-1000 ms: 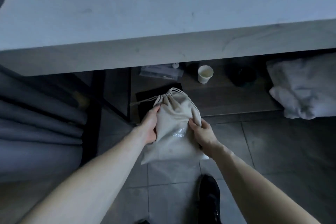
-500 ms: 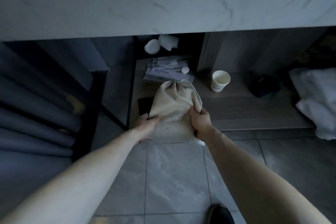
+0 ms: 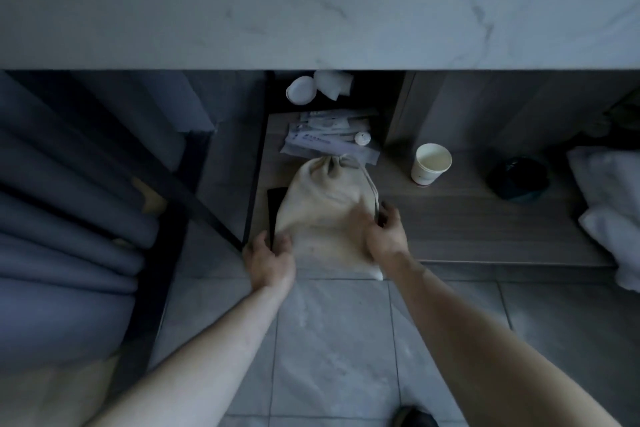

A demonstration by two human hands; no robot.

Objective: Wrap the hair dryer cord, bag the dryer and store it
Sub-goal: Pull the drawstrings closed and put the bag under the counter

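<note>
Both hands rest loosely on the drawstring bag (image 3: 322, 218), left hand (image 3: 270, 258) half-open at its near corner, right hand (image 3: 384, 234) curled on its side, so you're storing it: nudge it along the shelf (image 3: 467, 229), cinched mouth pointing toward the paper cup (image 3: 431, 164) end.

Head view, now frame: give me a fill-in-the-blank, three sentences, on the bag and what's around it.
1. The beige drawstring bag lies on the low wooden ____ under the marble counter.
2. The white paper cup stands to the ____ of the bag.
3. The left hand and right hand sit at the bag's ____ end, away from its cinched neck.

Missing words: shelf; right; bottom
</note>
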